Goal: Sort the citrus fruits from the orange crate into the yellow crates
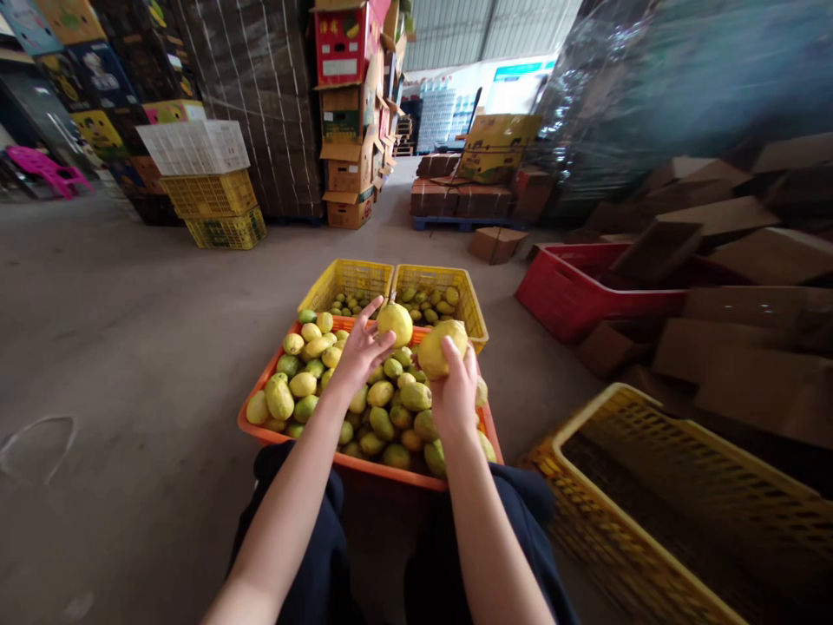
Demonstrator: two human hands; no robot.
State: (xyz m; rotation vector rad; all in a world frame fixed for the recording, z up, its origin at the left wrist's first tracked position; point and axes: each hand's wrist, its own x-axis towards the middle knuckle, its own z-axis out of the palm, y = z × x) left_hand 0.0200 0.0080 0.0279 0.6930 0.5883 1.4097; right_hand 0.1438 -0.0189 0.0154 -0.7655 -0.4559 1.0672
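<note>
My left hand [365, 349] has its fingers spread beside a round yellow fruit [395, 323], with some fingertips at its left and lower side; a thin stem rises from its top. In my right hand [457, 382] is a larger yellow fruit [440, 349], the thumb lying across its front. Both hands are over an orange crate [390, 473] heaped with yellow and green fruits [381, 393]. Behind it stand two yellow crates, one at left [325, 279] and one at right [478, 304], with smaller fruits inside.
At the lower right is a yellow crate [625, 512]. A red crate [579, 299] stands beyond it, among piled cardboard [748, 347]. Stacked boxes [344, 121], white and yellow crates [212, 187] and a loaded blue pallet [449, 223] stand farther back. A pale loop [65, 443] lies on the left floor.
</note>
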